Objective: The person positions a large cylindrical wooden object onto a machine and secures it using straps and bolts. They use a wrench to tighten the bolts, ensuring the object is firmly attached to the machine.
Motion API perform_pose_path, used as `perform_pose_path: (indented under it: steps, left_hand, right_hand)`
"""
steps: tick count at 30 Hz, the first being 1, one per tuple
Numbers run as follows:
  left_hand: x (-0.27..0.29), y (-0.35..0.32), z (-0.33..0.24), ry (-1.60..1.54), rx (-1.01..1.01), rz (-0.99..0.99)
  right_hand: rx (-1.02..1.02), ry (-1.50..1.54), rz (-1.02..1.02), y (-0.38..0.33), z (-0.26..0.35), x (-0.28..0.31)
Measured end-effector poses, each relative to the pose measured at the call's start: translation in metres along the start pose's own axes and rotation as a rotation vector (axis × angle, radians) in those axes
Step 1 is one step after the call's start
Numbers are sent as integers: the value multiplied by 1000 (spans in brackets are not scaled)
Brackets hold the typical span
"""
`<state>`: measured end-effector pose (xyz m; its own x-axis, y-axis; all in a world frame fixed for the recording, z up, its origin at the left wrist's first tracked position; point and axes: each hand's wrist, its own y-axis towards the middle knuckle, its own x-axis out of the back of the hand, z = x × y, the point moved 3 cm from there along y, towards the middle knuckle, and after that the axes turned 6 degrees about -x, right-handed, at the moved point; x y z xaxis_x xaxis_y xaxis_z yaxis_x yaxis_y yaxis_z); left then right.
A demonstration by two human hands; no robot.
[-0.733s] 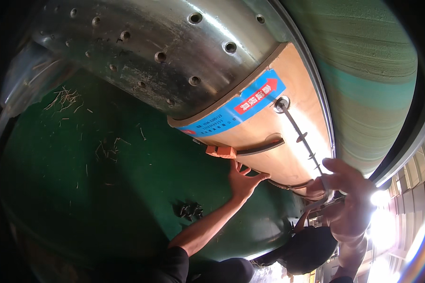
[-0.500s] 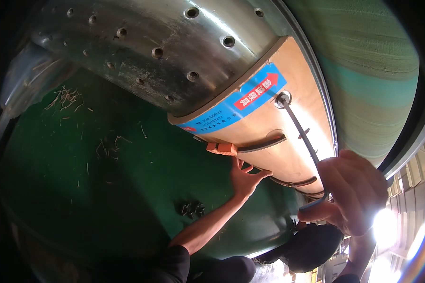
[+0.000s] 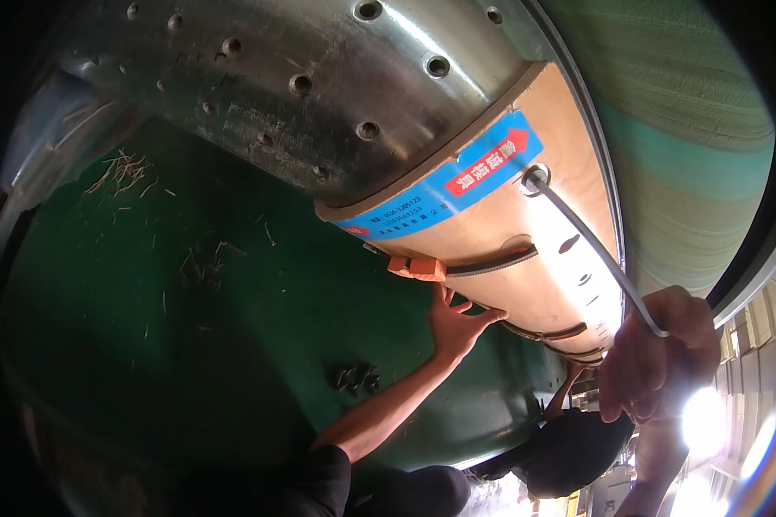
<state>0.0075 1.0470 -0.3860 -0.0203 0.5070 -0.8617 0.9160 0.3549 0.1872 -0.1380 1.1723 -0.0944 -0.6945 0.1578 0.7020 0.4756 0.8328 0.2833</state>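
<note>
A curved plywood die board (image 3: 487, 228) with a blue and red label and toothed blades lies against a metal cylinder (image 3: 259, 95) full of holes. My left hand (image 3: 459, 326) is open, thumb and fingers spread and touching the board's lower edge below the orange rubber blocks (image 3: 422, 269). My right hand (image 3: 664, 353) is closed around the bent end of a long L-shaped hex key (image 3: 599, 250). The key's far tip sits in the round bolt hole (image 3: 535, 179) of the board. The bent end is mostly hidden in my fingers.
A large green roller (image 3: 681, 138) runs along the right. Below is a dark green surface (image 3: 259, 345) with wood-coloured scraps (image 3: 125, 172) and several small dark pieces (image 3: 358, 379). At the lower right a person in a dark cap (image 3: 578, 452) reaches toward the board's far end.
My right hand has swung the hex key round, so its bent end no longer points left. The cylinder and board sit slightly further right and up in view. My left hand stays against the board's edge.
</note>
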Motion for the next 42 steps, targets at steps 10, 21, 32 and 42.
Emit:
perform_pose_path:
  steps: [10,21,32,42]
  left_hand:
    - [-6,-5,1,8,53,-4]
    - [-3,-5,3,45,42,1]
    - [3,-2,-1,70,31,-13]
    - [-6,-6,8,34,45,-9]
  right_hand:
    - [172,-414,-28,-8,6,3]
    - [100,-645,-33,9,16,20]
    - [-429,-154,-316,-14,23,-24]
    - [-330,950,-716,-4,0,-85]
